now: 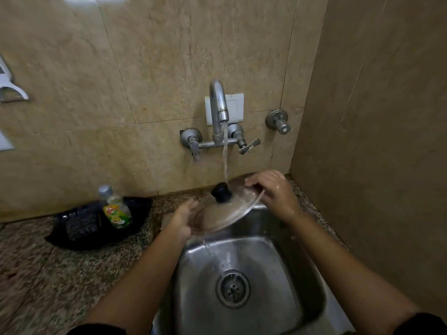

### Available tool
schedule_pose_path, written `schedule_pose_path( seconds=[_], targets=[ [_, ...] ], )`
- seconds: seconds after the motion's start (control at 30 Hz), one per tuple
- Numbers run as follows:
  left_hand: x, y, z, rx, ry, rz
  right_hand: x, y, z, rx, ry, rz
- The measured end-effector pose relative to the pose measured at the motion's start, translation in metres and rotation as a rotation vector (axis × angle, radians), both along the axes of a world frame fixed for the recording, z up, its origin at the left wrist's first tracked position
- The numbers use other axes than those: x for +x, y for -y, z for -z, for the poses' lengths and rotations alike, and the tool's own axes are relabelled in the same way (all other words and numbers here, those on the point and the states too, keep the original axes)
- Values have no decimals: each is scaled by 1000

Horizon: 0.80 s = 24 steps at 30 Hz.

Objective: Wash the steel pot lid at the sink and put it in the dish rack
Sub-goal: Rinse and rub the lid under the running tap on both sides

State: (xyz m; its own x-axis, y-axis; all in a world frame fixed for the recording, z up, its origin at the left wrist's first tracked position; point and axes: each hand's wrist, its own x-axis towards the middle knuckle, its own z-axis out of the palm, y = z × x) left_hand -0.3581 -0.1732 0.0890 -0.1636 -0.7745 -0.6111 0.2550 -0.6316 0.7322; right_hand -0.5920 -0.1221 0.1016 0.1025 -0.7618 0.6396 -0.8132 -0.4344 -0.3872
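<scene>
Rinsing under the tap (219,105), the lid (225,209) tilts above the sink (278,274); left hand (182,220) cups its lower rim, right hand (273,189) pinches the upper edge. Wet steel looks stiff, light, slippery; the knob (221,193) seems the surest hold.

Steel pot lid (227,209), black knob up, tilted over the sink (244,262); wet under running water.
</scene>
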Motion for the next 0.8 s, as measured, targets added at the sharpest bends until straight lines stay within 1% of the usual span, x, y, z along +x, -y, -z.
schedule_pose_path(
  seconds=[0.03, 0.1, 0.13, 0.2, 0.27, 0.33, 0.37, 0.47, 0.5, 0.57, 0.63, 0.7, 0.73, 0.77, 0.8],
  targets=[
    [1, -1, 4, 14, -63, 28, -1, 3, -6, 89, 121, -20],
    [-1, -2, 8, -10, -235, 38, 2, 8, -19, 290, 425, -68],
    [-3, -4, 9, -35, -318, 46, 4, 12, -23, 339, 536, -80],
    [-6, -7, 11, -51, -389, 99, 3, 24, -23, 390, 633, -60],
    [-10, -10, 12, -119, -338, 147, 2, 39, -15, 488, 635, 29],
    [-14, -13, 11, -181, -184, 113, 6, 49, -6, 555, 555, 165],
    [-15, -13, 12, -203, -126, 78, 9, 51, 0, 556, 454, 234],
    [-21, -17, 10, -251, -24, 5, 36, 46, 13, 507, -36, 441],
    [-23, -17, 11, -255, 2, -7, 48, 44, 16, 465, -123, 441],
    [-25, -17, 11, -244, 16, 4, 73, 35, 17, 385, -174, 319],
    [-23, -15, 11, -286, 20, 12, 90, 24, 22, 358, -239, 89],
    [-19, -14, 8, -327, 36, 2, 91, 4, 30, 382, -317, -125],
    [-16, -14, 6, -322, 38, -25, 86, -6, 35, 396, -354, -178],
    [-13, -14, 4, -321, 56, -58, 76, -14, 41, 405, -386, -188],
    [-10, -16, 1, -335, 78, -83, 65, -18, 46, 413, -408, -153]
  ],
)
